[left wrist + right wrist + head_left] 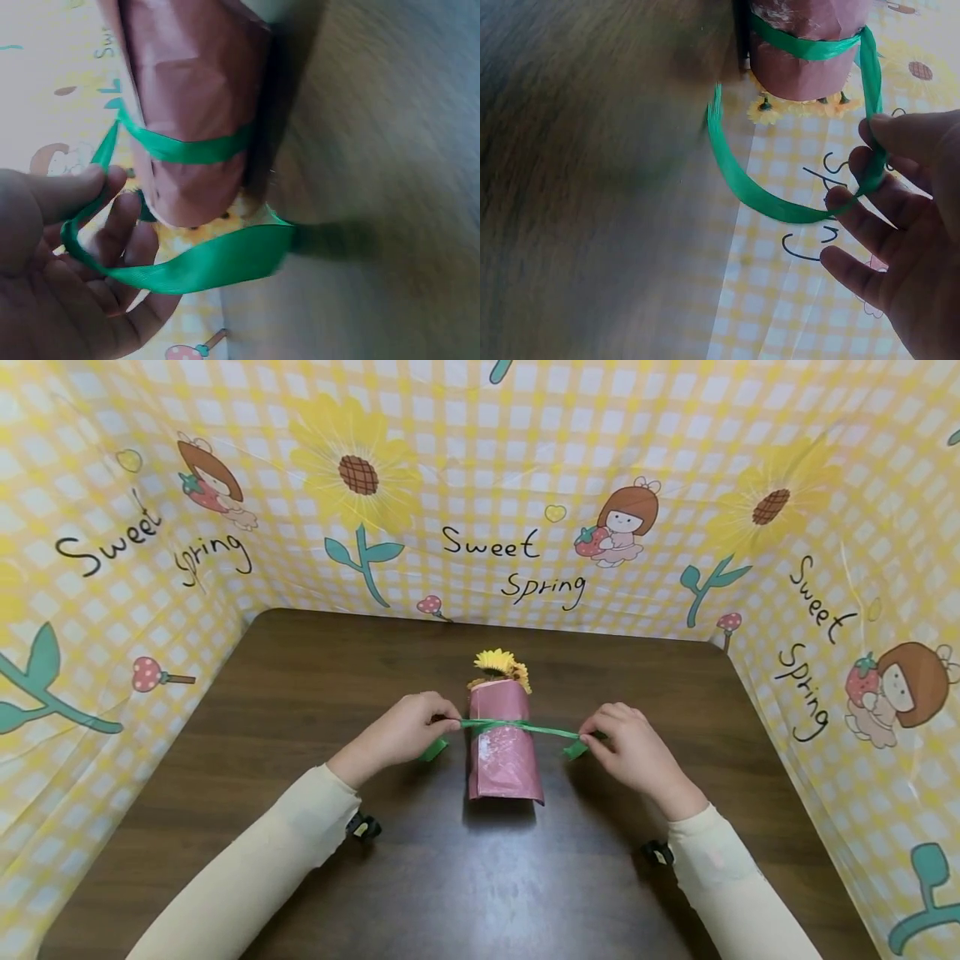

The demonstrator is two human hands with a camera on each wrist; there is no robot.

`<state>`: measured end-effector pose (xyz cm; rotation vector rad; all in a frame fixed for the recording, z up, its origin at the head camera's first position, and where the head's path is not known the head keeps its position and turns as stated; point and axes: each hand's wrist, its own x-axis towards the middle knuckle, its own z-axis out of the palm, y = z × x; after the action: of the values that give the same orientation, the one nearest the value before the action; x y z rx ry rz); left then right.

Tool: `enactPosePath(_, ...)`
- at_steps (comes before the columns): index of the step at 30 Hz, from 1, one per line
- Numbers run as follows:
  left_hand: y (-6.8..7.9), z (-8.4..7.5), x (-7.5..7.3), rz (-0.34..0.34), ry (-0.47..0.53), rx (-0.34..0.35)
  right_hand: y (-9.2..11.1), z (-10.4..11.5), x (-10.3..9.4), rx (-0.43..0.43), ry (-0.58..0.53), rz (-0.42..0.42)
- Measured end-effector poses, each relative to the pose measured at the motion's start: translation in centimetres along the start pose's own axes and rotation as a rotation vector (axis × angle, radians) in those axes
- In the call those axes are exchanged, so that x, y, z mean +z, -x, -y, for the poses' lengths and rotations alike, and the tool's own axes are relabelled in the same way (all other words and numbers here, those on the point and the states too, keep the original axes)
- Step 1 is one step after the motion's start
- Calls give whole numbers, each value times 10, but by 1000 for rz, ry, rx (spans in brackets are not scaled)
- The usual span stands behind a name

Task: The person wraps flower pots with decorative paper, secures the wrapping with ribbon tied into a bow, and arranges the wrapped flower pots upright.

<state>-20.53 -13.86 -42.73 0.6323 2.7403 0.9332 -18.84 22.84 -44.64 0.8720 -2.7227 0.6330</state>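
Note:
A small bouquet lies on the table, its yellow sunflowers (497, 662) poking out of pink wrapping paper (506, 768). Around the paper runs a green ribbon (504, 724), crossed on top and drawn out to both sides. My left hand (408, 727) pinches one end of the ribbon between thumb and finger. On the other side, my right hand (626, 747) pinches the opposite end. In the left wrist view a loose tail of green ribbon (217, 262) hangs past the fingers. Another tail of ribbon (742, 187) curves away from the right hand in the right wrist view.
The bouquet rests on a dark wooden table (495, 877). A yellow checked cloth (480, 460) printed with sunflowers and lettering rises behind the table and on both sides. Black wrist devices (363, 827) sit under the sleeves.

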Motion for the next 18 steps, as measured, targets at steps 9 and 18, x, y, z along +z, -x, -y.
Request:
enactPosePath(9,-4,-15,-14,127,258,8,1,0,-4,-16,-33,4)
enactPosePath(18,-14,-29,-5,-35,373,-78,-3,1,-8,-30,-31,-13)
